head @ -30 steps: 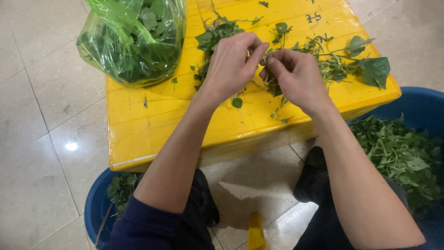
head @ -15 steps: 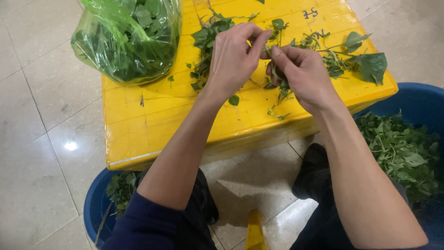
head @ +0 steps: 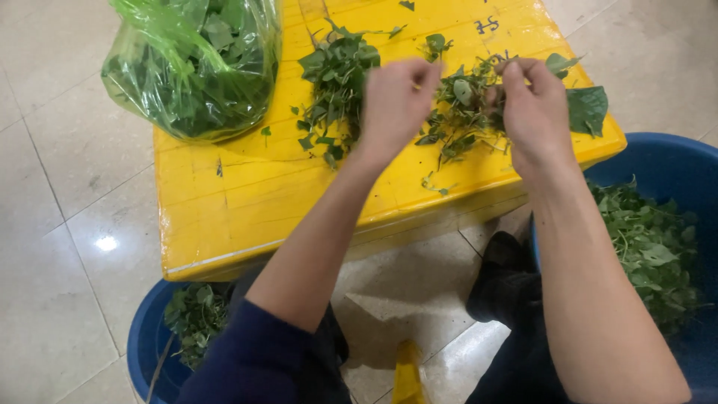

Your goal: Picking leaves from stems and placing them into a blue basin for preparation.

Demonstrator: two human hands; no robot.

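My left hand (head: pixel 395 101) and my right hand (head: pixel 532 105) are raised over a yellow box lid (head: pixel 247 202), a little apart from each other. Between them lies a loose heap of green stems and leaves (head: pixel 464 112). My right hand pinches a leafy stem at its fingertips. My left hand's fingers are curled shut; a small bit of green may be in them, I cannot tell. A second pile of picked leaves (head: pixel 336 82) lies to the left of my left hand.
A green plastic bag of leaves (head: pixel 194 67) rests on the lid's far left corner. A blue tub of greens (head: pixel 658 247) stands at the right, another blue tub (head: pixel 149 344) at the lower left. Tiled floor surrounds the box.
My hands were joined on one stem; they have pulled apart, left hand moving left and right hand moving right. The camera view has shifted slightly.
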